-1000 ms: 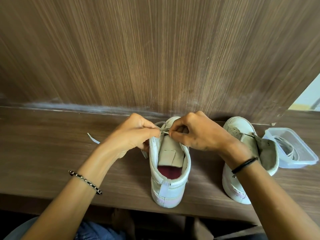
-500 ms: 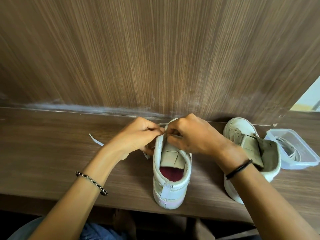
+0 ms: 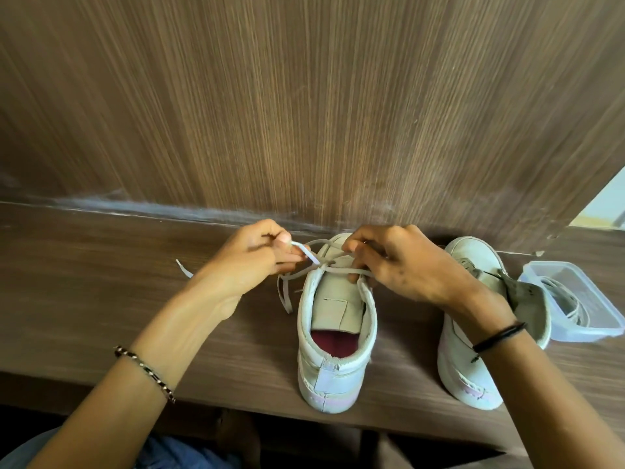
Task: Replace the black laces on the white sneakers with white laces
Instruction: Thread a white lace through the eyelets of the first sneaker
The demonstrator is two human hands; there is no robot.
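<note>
- Twice pinching the flat white lace [image 3: 329, 269]: left hand [image 3: 252, 262] curled round one strand, right hand [image 3: 402, 265] round another.
- Crossing strands over the smooth sneaker [image 3: 338, 367], standing on the wood-grain shelf [image 3: 101, 299].
- Lying beside: second sneaker [image 3: 470, 377], clear rectangular tub [image 3: 605, 328].

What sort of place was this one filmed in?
Probably a home or a similar indoor room: a dark wood-laminate ledge backed by a matching wood-grain panel, a white sneaker being threaded with a white lace beside its mate, and a clear plastic food container holding a coiled lace.
</note>
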